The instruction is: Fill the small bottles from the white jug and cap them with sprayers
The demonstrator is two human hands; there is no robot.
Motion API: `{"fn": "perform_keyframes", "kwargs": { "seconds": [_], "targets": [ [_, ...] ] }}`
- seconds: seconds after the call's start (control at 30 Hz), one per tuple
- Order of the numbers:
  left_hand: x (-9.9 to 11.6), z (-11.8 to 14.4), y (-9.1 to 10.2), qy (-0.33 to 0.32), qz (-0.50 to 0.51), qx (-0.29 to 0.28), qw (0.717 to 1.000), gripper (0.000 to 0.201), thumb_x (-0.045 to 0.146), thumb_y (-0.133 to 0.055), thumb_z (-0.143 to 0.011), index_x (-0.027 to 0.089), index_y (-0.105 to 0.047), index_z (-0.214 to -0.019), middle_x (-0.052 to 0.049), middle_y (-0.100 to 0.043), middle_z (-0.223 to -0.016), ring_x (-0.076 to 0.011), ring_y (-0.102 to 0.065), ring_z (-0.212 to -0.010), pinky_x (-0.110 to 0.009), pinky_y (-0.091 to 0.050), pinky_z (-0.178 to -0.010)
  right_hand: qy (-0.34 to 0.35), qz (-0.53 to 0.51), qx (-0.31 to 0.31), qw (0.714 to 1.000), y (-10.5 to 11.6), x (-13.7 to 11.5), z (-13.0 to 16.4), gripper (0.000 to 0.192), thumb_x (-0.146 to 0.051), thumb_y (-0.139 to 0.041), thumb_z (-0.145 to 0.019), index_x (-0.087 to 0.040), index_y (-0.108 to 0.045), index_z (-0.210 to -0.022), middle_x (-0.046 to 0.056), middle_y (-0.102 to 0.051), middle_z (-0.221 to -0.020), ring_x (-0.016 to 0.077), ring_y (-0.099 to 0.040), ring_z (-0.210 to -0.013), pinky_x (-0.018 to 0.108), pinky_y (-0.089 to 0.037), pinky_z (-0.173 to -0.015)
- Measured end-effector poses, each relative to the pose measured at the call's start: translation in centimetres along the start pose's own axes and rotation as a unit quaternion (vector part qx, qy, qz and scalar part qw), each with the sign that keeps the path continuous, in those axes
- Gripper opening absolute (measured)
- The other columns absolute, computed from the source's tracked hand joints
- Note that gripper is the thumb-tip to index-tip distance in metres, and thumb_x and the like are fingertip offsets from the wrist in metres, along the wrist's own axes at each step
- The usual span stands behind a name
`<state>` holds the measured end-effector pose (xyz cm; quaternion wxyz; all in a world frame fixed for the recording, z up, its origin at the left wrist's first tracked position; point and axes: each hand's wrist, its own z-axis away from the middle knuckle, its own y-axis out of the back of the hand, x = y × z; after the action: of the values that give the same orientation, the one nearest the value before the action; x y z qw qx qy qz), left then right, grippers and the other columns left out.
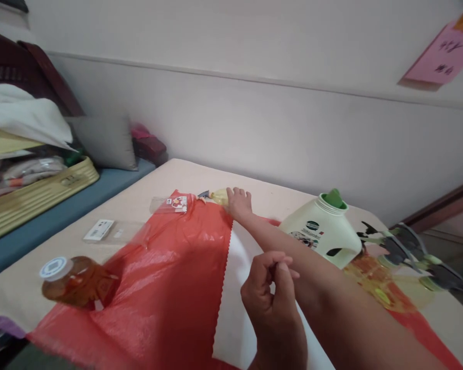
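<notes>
the person's right hand [239, 203] is reaching far across the table, its arm stretching over a red crinkled plastic bag [170, 272] that is lying spread flat. the fingers are curling down onto a small pale yellow object [218, 196] at the far edge of the bag, touching it; from where i am standing i cannot tell whether they are really gripping it or only resting on it. the left hand [272, 298] is hovering close in over a white panel [235, 288] with a zigzag edge beside the red plastic, its thumb and fingertips pinching together, and whatever may be between them is too small to make out.

a pale green plastic jug with a green cap [323, 228] is lying tilted just beside the right forearm. an amber-filled bottle with a white lid [75, 281] is lying on its side at the near left corner of the bag. a small clear packet with a red and white label [173, 203] is sitting at the bag's far edge, near the yellow object, and a flat clear packet with a white card [100, 229] is lying on the beige table [139, 192] just left of the bag. a yellow woven basket [42, 192] is standing well apart at the left.
</notes>
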<state>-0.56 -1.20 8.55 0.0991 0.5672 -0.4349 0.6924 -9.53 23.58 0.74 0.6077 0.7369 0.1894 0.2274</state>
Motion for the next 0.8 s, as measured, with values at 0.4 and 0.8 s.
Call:
{"fn": "perform_keyframes", "kwargs": {
  "seconds": [0.4, 0.8],
  "targets": [
    [0.0, -3.1, 0.0, 0.031, 0.078, 0.103, 0.991, 0.007, 0.025, -0.066, -0.085, 0.020, -0.070, -0.082, -0.004, -0.073, -0.077, -0.0126, -0.065, -0.058, -0.025, -0.052, -0.056, -0.083, -0.191, -0.017, 0.978, -1.2, -1.1, -4.1, 0.071, -0.016, -0.060, -0.081, -0.013, -0.036, -0.148, 0.027, -0.041, -0.147, 0.0397, -0.036, -0.139, 0.058, -0.032, -0.109],
    [0.1, -3.3, 0.8, 0.022, -0.034, 0.003, 0.999, 0.061, 0.033, -0.079, -0.070, 0.024, -0.054, -0.126, -0.012, -0.059, -0.133, -0.0255, -0.059, -0.122, -0.039, -0.049, -0.098, -0.088, -0.753, 0.040, 0.651, 8.0, 4.7, 26.2, 0.070, -0.054, -0.073, -0.075, -0.031, -0.044, -0.135, 0.010, -0.056, -0.142, 0.0292, -0.058, -0.125, 0.044, -0.050, -0.099]
  ]
}}
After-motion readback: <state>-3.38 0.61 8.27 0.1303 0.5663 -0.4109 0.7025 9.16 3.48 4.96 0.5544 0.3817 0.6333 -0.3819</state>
